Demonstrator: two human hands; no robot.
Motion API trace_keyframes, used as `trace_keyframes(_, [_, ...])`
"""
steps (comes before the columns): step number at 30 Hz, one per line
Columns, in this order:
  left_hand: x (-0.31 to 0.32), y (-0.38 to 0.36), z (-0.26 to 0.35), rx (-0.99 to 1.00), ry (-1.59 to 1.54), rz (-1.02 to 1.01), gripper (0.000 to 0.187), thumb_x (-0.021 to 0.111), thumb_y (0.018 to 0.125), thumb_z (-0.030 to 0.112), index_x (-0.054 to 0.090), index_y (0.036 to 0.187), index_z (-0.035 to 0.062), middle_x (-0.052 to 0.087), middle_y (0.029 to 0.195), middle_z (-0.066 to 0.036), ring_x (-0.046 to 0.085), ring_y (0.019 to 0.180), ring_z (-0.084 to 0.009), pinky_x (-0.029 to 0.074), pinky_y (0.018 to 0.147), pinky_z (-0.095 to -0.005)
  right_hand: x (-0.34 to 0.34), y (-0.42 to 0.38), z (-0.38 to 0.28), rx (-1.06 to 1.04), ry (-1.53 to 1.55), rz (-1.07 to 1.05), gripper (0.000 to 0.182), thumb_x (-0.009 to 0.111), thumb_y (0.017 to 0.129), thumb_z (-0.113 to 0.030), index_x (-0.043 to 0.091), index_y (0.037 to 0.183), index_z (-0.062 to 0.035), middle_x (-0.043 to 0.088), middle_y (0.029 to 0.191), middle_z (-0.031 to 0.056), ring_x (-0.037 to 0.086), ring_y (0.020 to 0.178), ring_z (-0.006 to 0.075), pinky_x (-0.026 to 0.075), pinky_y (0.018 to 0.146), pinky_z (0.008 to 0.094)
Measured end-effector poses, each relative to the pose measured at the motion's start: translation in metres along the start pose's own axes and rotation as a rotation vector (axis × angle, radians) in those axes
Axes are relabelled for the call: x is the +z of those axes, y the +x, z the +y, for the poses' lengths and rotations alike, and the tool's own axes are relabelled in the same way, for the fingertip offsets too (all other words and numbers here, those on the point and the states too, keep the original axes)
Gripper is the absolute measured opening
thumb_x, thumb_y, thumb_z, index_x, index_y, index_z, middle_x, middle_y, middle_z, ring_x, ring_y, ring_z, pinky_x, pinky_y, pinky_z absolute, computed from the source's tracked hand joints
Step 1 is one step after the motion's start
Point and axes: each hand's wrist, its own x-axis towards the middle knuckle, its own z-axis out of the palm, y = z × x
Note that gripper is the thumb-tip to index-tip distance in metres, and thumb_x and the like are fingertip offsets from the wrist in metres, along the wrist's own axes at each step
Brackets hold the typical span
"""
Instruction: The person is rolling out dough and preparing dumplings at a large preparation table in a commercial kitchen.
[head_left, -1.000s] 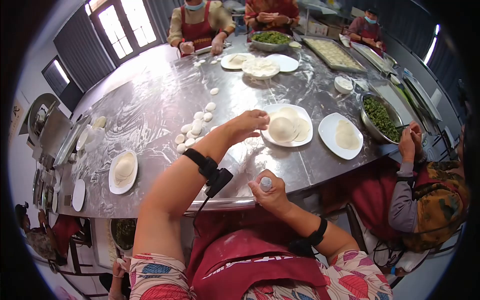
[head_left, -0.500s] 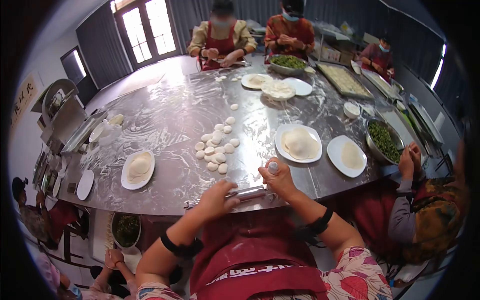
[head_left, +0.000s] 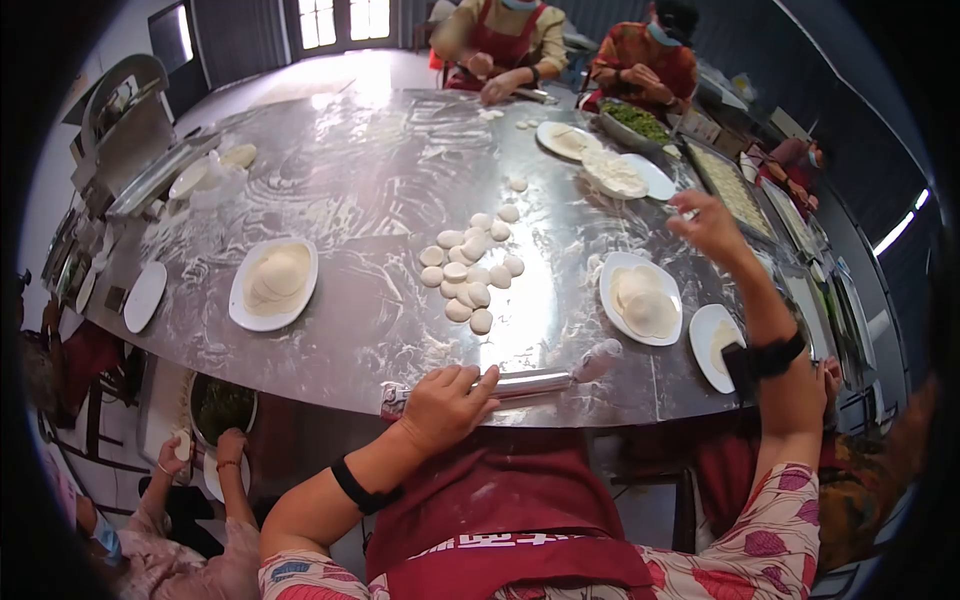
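Here's my left hand [head_left: 448, 408], palm down at the near edge of the table [head_left: 350, 260], fingers laid across the silvery rolling pin [head_left: 535, 382]. It's touching, that's clear; whether the fingers wrap right round, I can't tell. The pin lies slantwise along the edge, its pale, wrapped-looking handle [head_left: 597, 360] poking out to the right, well clear of my fingers.

Over on the other side, my right hand [head_left: 712, 228] hangs up above the table, well away from the pin, fingers half curled. Is there anything between those fingertips? Too small for me to tell. Below it in view, a white plate [head_left: 608, 290] carries stacked dough rounds [head_left: 640, 297], and my right forearm cuts across part of a second plate [head_left: 700, 345] beside it.

Dead ahead of the pin, a loose cluster of small dough pieces [head_left: 474, 247] sits mid-table, some touching, one stray just beyond. Left of them, a third plate [head_left: 270, 323] holds more dough rounds. Farther back there's a bowl heaped with flour [head_left: 614, 173], and a bowl of chopped greens [head_left: 637, 122] near the far edge. Across the table, a person in a red apron [head_left: 497, 45] has both hands low over the far edge.
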Motion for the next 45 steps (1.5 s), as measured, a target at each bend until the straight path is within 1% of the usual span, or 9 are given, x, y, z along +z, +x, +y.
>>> trace_keyframes(4, [0.004,0.0,-0.003,0.016,0.05,0.037,0.041,0.067,0.076,0.032,0.062,0.108,0.0077,0.059,0.087,-0.006,0.059,0.074,-0.0212,0.046,0.064,-0.0332,-0.004,0.061,0.026,0.218,0.082,0.005,0.037,0.072,0.076,-0.01,0.06,0.109,-0.0007,0.063,0.084,0.0133,0.059,0.055,0.0147,0.046,0.046,0.03])
trace_keyframes(10, [0.01,0.003,-0.006,0.045,0.073,0.03,0.037,0.065,0.079,0.034,0.065,0.105,0.0082,0.061,0.088,-0.007,0.061,0.074,-0.0207,0.048,0.063,-0.0305,0.027,0.121,0.073,0.265,0.077,-0.029,0.039,0.072,0.074,-0.01,0.059,0.109,0.0016,0.062,0.07,0.0116,0.06,0.053,0.0167,0.048,0.046,0.0317])
trace_keyframes(18, [0.008,0.007,-0.01,0.049,0.119,-0.023,0.029,0.059,0.087,0.034,0.066,0.104,0.0118,0.063,0.088,-0.006,0.061,0.072,-0.0152,0.048,0.063,-0.0254,0.075,0.169,0.087,0.405,-0.057,-0.061,0.037,0.074,0.073,-0.012,0.061,0.105,0.0019,0.063,0.092,0.0122,0.063,0.061,0.022,0.05,0.049,0.0367])
trace_keyframes(25, [0.012,0.005,-0.016,0.073,0.137,-0.063,0.031,0.058,0.088,0.041,0.065,0.102,0.0146,0.063,0.087,-0.002,0.059,0.073,-0.0131,0.045,0.062,-0.0229,0.119,0.222,0.147,0.384,-0.277,-0.162,0.037,0.074,0.071,-0.029,0.067,0.09,0.0011,0.064,0.093,0.0166,0.064,0.081,0.0327,0.051,0.073,0.0373])
trace_keyframes(29, [0.009,0.006,-0.016,0.068,0.132,-0.107,0.029,0.059,0.087,0.04,0.065,0.102,0.0156,0.063,0.089,-0.002,0.059,0.074,-0.0127,0.045,0.066,-0.0233,0.15,0.243,0.176,0.033,-0.824,-0.126,0.034,0.074,0.071,-0.027,0.067,0.087,0.0024,0.065,0.081,0.0142,0.066,0.078,0.0276,0.052,0.069,0.0341])
trace_keyframes(32, [0.006,0.007,-0.017,0.072,0.108,-0.12,0.028,0.06,0.087,0.039,0.066,0.102,0.0156,0.064,0.09,-0.003,0.06,0.075,-0.0132,0.045,0.065,-0.0235,0.136,0.245,0.163,0.469,-0.056,-0.182,0.027,0.073,0.076,-0.022,0.067,0.089,0.001,0.063,0.075,0.0089,0.065,0.072,0.0177,0.052,0.064,0.0299])
trace_keyframes(35, [0.008,0.009,-0.019,0.087,0.11,-0.078,0.029,0.06,0.087,0.038,0.066,0.103,0.0149,0.064,0.09,-0.004,0.061,0.076,-0.0144,0.045,0.063,-0.024,0.109,0.214,0.115,0.41,0.503,-0.368,0.019,0.069,0.081,-0.016,0.067,0.092,-0.0011,0.062,0.074,0.0028,0.06,0.067,0.0098,0.05,0.059,0.0248])
trace_keyframes(38, [0.011,0.001,-0.013,0.032,0.099,-0.034,0.028,0.058,0.086,0.024,0.064,0.109,0.0084,0.062,0.089,-0.007,0.06,0.078,-0.0168,0.048,0.069,-0.0265,0.106,0.173,0.054,0.292,0.597,-0.63,0.02,0.068,0.083,-0.015,0.065,0.095,0.0004,0.062,0.073,0.0014,0.056,0.059,0.0093,0.046,0.054,0.0207])
trace_keyframes(45, [0.017,-0.007,-0.008,0.024,0.071,0.113,0.035,0.06,0.082,0.034,0.063,0.106,0.0087,0.06,0.088,-0.006,0.06,0.076,-0.0187,0.047,0.067,-0.0297,0.13,0.049,-0.127,-0.052,0.355,-1.019,0.014,0.066,0.077,-0.007,0.068,0.086,0.0036,0.064,0.066,0.0065,0.059,0.055,0.0113,0.051,0.053,0.0248])
